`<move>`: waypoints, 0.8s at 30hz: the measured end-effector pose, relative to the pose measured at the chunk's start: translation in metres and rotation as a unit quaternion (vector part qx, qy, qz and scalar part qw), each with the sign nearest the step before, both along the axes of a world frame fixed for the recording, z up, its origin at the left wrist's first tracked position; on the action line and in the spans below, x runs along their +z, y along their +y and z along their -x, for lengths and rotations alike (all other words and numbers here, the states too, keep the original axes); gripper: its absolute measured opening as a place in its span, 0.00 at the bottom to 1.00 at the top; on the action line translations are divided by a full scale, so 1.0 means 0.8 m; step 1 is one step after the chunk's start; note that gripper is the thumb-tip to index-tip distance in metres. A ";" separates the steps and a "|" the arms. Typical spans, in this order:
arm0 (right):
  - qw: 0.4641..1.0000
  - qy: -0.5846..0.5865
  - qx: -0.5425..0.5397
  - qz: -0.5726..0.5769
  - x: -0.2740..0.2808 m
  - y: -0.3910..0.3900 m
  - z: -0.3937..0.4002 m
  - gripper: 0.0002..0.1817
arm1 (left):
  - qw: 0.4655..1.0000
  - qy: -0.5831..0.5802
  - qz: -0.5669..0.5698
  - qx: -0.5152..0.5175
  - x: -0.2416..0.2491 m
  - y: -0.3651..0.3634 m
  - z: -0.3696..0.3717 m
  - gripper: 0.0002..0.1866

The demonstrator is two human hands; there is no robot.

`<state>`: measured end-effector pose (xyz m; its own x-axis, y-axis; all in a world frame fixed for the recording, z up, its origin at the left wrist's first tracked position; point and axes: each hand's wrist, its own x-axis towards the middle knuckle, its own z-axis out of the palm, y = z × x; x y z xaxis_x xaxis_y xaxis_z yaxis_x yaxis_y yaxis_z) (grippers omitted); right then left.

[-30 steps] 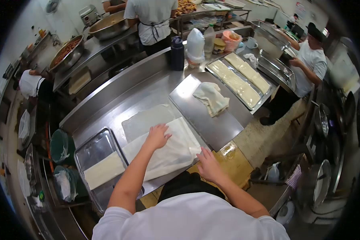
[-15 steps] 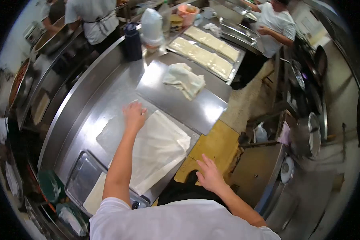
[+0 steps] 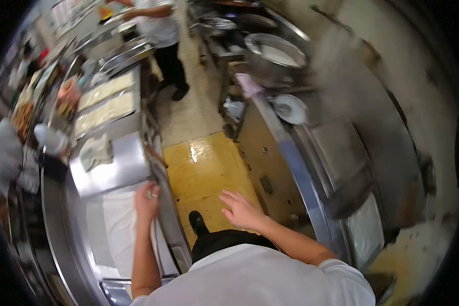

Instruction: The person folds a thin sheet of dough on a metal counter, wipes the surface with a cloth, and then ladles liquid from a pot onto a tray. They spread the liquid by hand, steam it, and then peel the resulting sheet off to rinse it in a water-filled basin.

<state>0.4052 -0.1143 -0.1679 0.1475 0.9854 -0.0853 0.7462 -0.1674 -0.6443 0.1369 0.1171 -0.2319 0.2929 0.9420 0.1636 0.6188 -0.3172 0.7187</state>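
My left hand (image 3: 147,201) is over the right edge of a white cloth-like sheet (image 3: 120,224) on the steel worktop (image 3: 79,232). Its fingers are blurred, and I cannot make out whether they are apart or closed on anything. With its fingers apart and nothing in it, my right hand (image 3: 242,211) hangs over the yellow floor (image 3: 204,163). Beyond the sheet, a crumpled cloth (image 3: 96,152) lies on a raised steel board (image 3: 120,173). Part of a metal tray (image 3: 112,293) shows below the sheet.
Trays of pale slabs (image 3: 104,113) stand farther along the counter. A person in a white shirt (image 3: 160,28) stands by the far end. To the right are a steel counter with a blue edge (image 3: 298,171), a round lid (image 3: 290,109) and a large pot (image 3: 275,53).
The view has swung right, bringing the right-hand counter and yellow floor toward the middle. My left hand has moved from the sheet's far left corner to its right edge. My right hand stays open.
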 end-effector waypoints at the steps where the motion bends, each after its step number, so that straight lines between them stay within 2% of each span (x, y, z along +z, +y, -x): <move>1: 1.000 0.004 -0.028 -0.012 -0.005 -0.029 -0.018 0.26 | 0.997 -0.004 0.013 -0.079 0.015 -0.046 -0.056 0.13; 2: 0.998 0.008 -0.054 -0.023 -0.011 -0.061 -0.037 0.26 | 0.987 0.019 0.058 -0.150 0.045 -0.093 -0.111 0.13; 4: 0.993 0.016 -0.113 -0.033 -0.023 -0.130 -0.067 0.25 | 0.961 -0.006 0.067 -0.269 0.052 -0.183 -0.200 0.14; 8: 0.968 0.015 -0.249 -0.025 -0.030 -0.274 -0.126 0.24 | 0.884 -0.022 0.017 -0.467 0.072 -0.337 -0.331 0.12; 15: 0.878 0.036 -0.476 -0.022 -0.024 -0.534 -0.176 0.22 | 0.768 0.014 0.008 -0.640 0.080 -0.523 -0.450 0.11; 16: 0.865 0.005 -0.502 -0.026 -0.035 -0.569 -0.184 0.22 | 0.750 0.018 0.005 -0.661 0.083 -0.543 -0.462 0.11; 19: 0.781 -0.024 -0.622 -0.047 -0.036 -0.663 -0.196 0.22 | 0.691 0.032 0.007 -0.722 0.066 -0.589 -0.506 0.10; 21: 0.714 0.049 -0.698 -0.027 -0.033 -0.713 -0.212 0.20 | 0.652 0.042 -0.009 -0.757 0.065 -0.618 -0.541 0.10; 22: 0.675 0.126 -0.720 -0.096 -0.074 -0.744 -0.230 0.16 | 0.632 0.041 -0.019 -0.773 0.070 -0.635 -0.559 0.10; 24: 0.574 0.281 -0.741 -0.209 -0.084 -0.786 -0.268 0.11 | 0.601 0.033 -0.025 -0.798 0.065 -0.665 -0.588 0.09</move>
